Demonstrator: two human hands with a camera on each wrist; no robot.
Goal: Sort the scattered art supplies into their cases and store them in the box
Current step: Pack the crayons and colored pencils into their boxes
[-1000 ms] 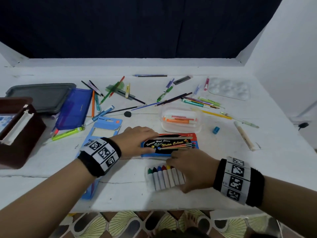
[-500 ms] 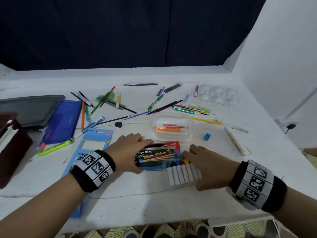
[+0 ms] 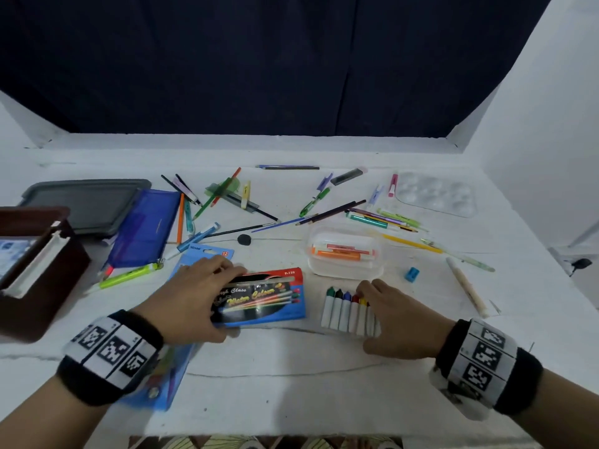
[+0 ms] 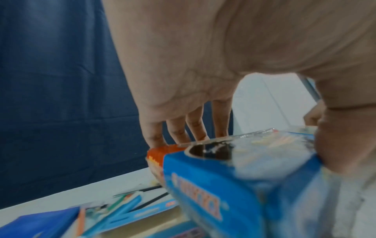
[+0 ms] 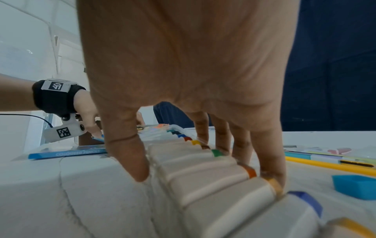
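Observation:
A blue, red and black water colour box point(image 3: 265, 298) lies near the table's front edge. My left hand point(image 3: 223, 299) grips its left end, fingers over the far edge and thumb on the near edge; the left wrist view shows that box point(image 4: 223, 185) close up and blurred. Just right of it lies a row of white paint tubes point(image 3: 340, 311) with coloured caps. My right hand point(image 3: 372, 319) arches over the row, with its fingers at the cap ends and its thumb at the near ends. The right wrist view shows the tubes point(image 5: 207, 182) held between them.
A brown storage box point(image 3: 39, 270) stands at the left edge, with a grey lid point(image 3: 84, 202) and blue pouch point(image 3: 146, 228) behind it. A clear tub of orange markers point(image 3: 345, 254), a blue sharpener point(image 3: 412, 274), a palette point(image 3: 434, 194) and several loose pens point(image 3: 372, 215) lie beyond.
My right hand has slid the row of paint tubes from in front of the water colour box to its right side. My left hand stays on the box.

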